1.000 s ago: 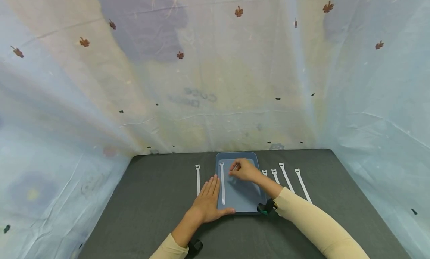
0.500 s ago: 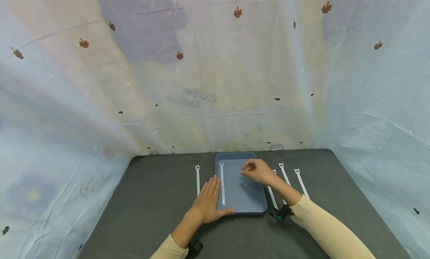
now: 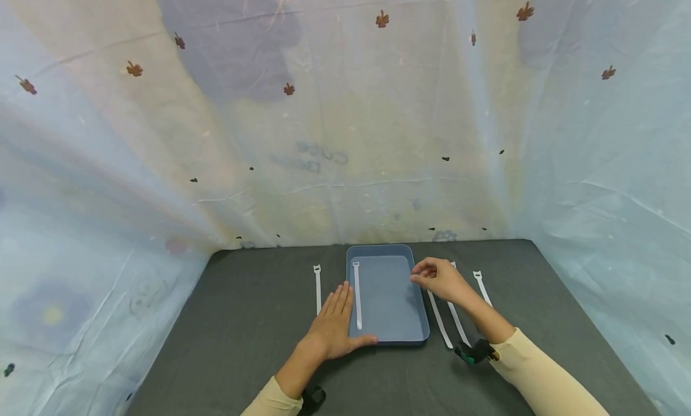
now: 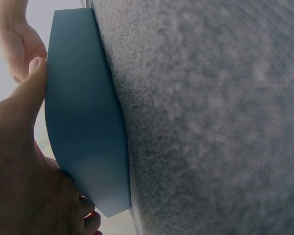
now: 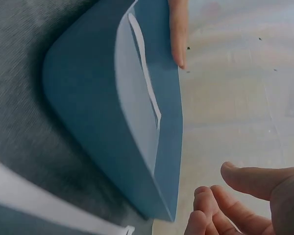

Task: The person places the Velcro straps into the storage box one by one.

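Note:
A blue-grey rectangular tray (image 3: 391,308) lies on the dark cloth, a white slotted-end cable strap (image 3: 357,299) lengthwise along its left side. My left hand (image 3: 332,329) rests at the tray's left front corner, fingers straight along the left side and thumb on the front rim (image 4: 78,98). Just over the tray's right edge is my right hand (image 3: 445,282), its fingers bent loosely. In the right wrist view, the thumb (image 5: 250,178) and fingers are apart with nothing between them. Below that hand, two white straps (image 3: 439,320) run beside the tray, their upper ends hidden.
Farther right lies another white strap (image 3: 482,287), partly covered by the right forearm. One more strap (image 3: 317,290) lies left of the tray, its lower end behind the left hand. A pale patterned curtain (image 3: 345,134) rises behind the dark tabletop (image 3: 259,320).
My right hand has moved right, from above the middle of the tray to its right edge. The left hand, the tray and the strap in it stay in place.

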Available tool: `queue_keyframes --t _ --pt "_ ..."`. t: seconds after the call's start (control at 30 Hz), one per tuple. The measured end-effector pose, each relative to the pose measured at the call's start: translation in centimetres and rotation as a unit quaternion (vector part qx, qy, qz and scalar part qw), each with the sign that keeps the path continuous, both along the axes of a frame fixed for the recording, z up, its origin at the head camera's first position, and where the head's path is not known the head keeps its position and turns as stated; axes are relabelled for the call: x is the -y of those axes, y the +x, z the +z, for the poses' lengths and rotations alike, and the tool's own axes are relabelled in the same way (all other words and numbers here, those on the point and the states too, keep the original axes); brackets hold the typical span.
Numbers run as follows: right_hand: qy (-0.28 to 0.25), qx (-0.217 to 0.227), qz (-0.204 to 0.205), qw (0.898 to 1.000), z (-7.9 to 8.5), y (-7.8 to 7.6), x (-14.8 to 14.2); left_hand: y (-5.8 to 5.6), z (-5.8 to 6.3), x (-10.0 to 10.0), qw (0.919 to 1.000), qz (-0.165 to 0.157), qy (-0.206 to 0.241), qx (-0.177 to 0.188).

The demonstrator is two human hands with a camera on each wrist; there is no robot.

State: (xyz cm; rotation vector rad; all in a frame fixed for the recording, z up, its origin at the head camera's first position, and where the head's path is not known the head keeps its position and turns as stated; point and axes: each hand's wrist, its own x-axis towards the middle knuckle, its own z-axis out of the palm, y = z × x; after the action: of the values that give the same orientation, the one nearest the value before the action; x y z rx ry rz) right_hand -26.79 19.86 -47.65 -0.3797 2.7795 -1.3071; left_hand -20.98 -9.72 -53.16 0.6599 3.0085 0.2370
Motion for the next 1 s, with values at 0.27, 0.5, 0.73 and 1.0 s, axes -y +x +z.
queue_keyframes --t 0.27,0.5,0.73,1.0 --pt "0.016 -0.028 -0.028 0.999 -0.5 0.3 -2.9 -0.2 0.0 0.0 1.0 -0.004 0.003 -0.006" --pt "0.034 -0.023 -0.061 0.997 -1.1 0.8 -5.6 -0.2 -0.1 0.0 1.0 0.002 0.003 0.005" --pt "0.043 -0.027 -0.081 0.995 -1.4 1.1 -8.0 -0.2 -0.2 0.0 1.0 0.004 -0.002 0.006" --pt "0.056 -0.034 -0.103 0.993 -1.7 1.3 -10.0 -0.1 -0.3 -0.1 1.0 0.004 0.0 0.005"
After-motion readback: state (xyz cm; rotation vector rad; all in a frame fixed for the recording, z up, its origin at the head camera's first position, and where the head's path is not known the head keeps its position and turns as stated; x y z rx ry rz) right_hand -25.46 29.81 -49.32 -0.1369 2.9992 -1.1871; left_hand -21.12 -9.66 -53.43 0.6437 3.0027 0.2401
